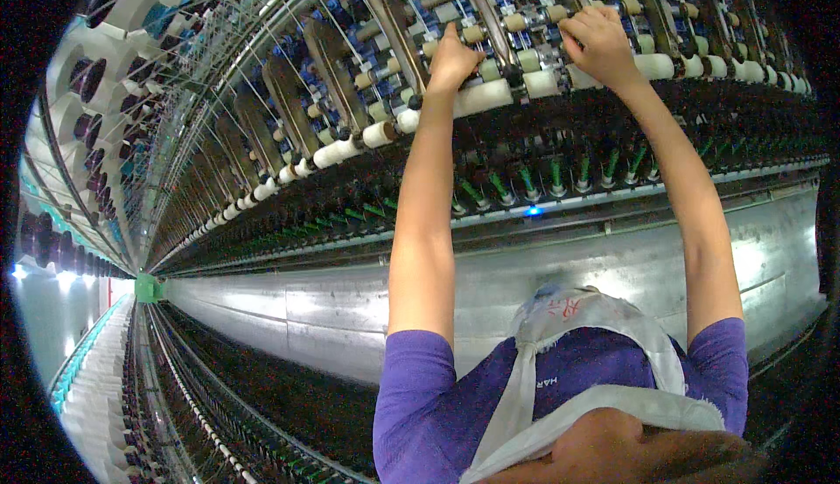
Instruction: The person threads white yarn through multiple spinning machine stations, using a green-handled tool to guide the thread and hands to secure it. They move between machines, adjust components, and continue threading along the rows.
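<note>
Both my arms reach up to the roller section of a long spinning machine. My left hand (453,62) is at the small rollers beside a dark metal arm (484,7), with a finger stretched upward and the thumb apart. Nothing shows in its grasp. Just below it lies a white roller (484,97). Further right, my right hand (599,45) is at the same row, near a cream roller (556,14). Its fingers are curled in, and what they hold, if anything, is hidden. Another white roller (654,67) runs beside its wrist.
Below the rollers stands a row of green spindles (556,173) along a metal rail, with a blue light (534,211) on it. A smooth metal panel (324,305) lies lower down. Large white bobbins (66,134) hang at upper left. A narrow aisle recedes toward a green box (147,288).
</note>
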Demonstrator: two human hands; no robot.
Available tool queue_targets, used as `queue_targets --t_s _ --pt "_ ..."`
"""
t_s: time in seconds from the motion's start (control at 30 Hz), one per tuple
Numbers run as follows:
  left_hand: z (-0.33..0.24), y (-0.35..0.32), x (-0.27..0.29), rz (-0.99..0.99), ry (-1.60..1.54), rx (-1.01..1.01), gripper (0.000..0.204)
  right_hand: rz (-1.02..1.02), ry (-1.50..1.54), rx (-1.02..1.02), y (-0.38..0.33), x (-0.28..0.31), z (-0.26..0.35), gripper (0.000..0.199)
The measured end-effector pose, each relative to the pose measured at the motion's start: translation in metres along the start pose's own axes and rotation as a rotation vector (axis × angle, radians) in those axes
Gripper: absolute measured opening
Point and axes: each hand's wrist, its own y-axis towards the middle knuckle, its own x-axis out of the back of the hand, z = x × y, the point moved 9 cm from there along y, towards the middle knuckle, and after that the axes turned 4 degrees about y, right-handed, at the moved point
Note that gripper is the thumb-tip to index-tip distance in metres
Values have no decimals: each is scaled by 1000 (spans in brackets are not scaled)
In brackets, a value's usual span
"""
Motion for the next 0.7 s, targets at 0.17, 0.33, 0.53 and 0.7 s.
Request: queue_targets --t_s 0.17,0.33,0.53,0.7 --pt "-21 -14 8 -2 -48 -66 59 -61 -4 124 -2 8 8 13" --pt "-41 -47 20 114 -144 150 67 14 -52 60 0 6 5 7" --pt "-50 -145 42 -688 -56 -320 41 35 -39 40 1 0 10 4" --pt "39 -194 -77 -545 -639 138 22 19 -130 126 -4 -10 14 9"
